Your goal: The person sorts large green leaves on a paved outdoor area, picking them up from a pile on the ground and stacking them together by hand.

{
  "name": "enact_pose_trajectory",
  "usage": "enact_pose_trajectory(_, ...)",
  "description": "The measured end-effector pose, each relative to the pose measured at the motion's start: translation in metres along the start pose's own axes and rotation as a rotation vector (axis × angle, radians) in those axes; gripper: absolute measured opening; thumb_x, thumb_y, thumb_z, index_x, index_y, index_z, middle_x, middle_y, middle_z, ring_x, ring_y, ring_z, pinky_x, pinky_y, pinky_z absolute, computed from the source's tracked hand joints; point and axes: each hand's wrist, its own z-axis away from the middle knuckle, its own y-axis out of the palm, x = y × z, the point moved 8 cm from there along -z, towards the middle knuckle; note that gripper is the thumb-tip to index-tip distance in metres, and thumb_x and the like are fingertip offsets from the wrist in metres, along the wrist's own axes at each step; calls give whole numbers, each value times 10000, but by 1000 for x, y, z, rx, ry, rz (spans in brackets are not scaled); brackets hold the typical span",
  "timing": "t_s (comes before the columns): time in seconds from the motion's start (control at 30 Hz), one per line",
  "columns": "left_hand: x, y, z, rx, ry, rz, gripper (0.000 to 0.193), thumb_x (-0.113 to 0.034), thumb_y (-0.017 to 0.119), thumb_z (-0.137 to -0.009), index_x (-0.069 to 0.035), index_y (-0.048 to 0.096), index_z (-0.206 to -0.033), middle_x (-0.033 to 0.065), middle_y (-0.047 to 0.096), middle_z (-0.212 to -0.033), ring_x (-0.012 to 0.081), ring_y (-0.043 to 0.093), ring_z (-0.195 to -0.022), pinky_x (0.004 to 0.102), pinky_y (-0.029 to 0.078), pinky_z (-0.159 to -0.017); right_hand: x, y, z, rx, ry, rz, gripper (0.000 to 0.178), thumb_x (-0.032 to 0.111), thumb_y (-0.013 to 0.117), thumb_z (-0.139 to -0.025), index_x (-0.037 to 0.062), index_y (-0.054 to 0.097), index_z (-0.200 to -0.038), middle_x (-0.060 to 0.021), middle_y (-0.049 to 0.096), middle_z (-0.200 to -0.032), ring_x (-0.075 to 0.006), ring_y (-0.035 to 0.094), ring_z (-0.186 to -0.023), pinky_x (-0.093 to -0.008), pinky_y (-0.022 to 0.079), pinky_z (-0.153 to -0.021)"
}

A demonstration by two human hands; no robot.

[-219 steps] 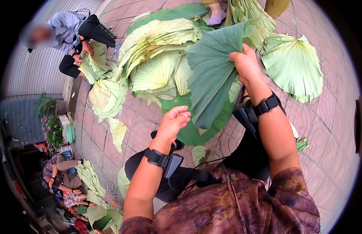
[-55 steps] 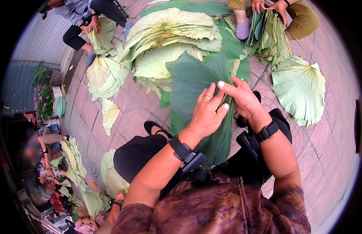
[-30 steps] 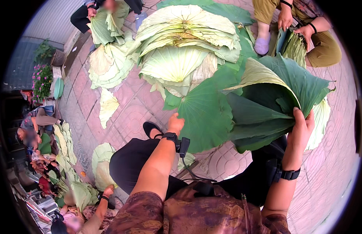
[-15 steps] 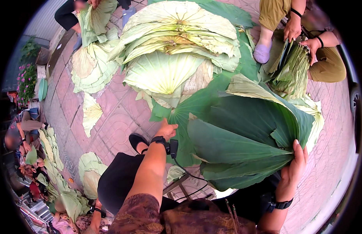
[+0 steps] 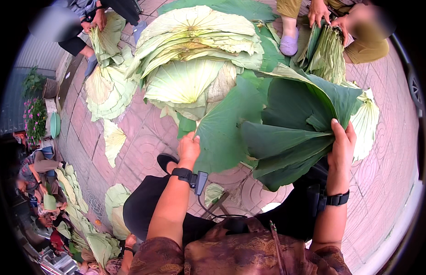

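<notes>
My right hand [image 5: 342, 144] grips a bundle of large dark green lotus leaves [image 5: 295, 103] by its gathered end, the thumb lying on top. The leaves fan out to the left in loose folds. A wide, lighter green lotus leaf [image 5: 224, 137] stretches from beside the bundle toward my left hand [image 5: 189, 147]. That hand is closed, pinching the leaf at its left tip. Just beyond is a thick stack of pale yellow-green lotus leaves [image 5: 199, 34], overlapping in layers. Green leaves lie partly hidden under the stack.
At the upper right another person's hands [image 5: 319, 13] hold a folded leaf bundle [image 5: 326, 55]. A second person at the upper left handles pale leaves [image 5: 107, 39]. A loose leaf piece [image 5: 114, 142] lies on the pink paving. More people and leaf piles [image 5: 103, 247] are at the lower left.
The dark bundle in my right hand has moved up and looks more gathered. My left hand, still pinching, has shifted slightly left and up with the leaf. The view has shifted too.
</notes>
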Motion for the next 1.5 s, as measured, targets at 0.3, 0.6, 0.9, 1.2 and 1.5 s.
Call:
enact_pose_trajectory(0.3,-121,-183,69,-321,641,-204,212,25,596,-684,-79,703,-835,132,601,-1060,311,549,-1005,369,453,-859,-8,15,2,88,-144,115,297,92,578,-819,-69,558,-1067,-121,650,-920,-175,599,-819,-299,468,-756)
enact_pose_trajectory(0.6,-211,-131,153,-135,909,38,191,34,569,-680,-60,679,-805,143,580,-1094,302,559,-1008,352,459,-854,-38,86,40,372,-126,245,345,214,615,-772,-59,567,-976,-229,637,-883,-341,624,-843,-387,470,-768)
enact_pose_trajectory(0.9,-222,-86,172,-265,837,276,241,29,581,-675,-42,632,-899,203,518,-1180,336,546,-1032,371,466,-846,-64,114,89,698,86,208,348,191,618,-758,-65,582,-992,-199,635,-895,-289,612,-857,-371,467,-773)
enact_pose_trajectory(1.2,-199,-94,170,-589,485,225,1024,-179,753,-711,-1,55,-1439,297,114,-1460,430,275,-1318,444,339,-1030,-43,120,89,696,-100,3,341,183,621,-771,-58,563,-1005,-174,626,-848,-240,595,-799,-358,463,-725)
enact_pose_trajectory(1.5,-151,-29,134,59,-33,862,246,-164,608,-873,-20,523,-1054,15,596,-840,103,568,-700,275,475,-609,-23,119,105,712,-319,236,291,155,610,-767,-37,523,-967,-236,577,-700,-386,604,-697,-428,467,-643)
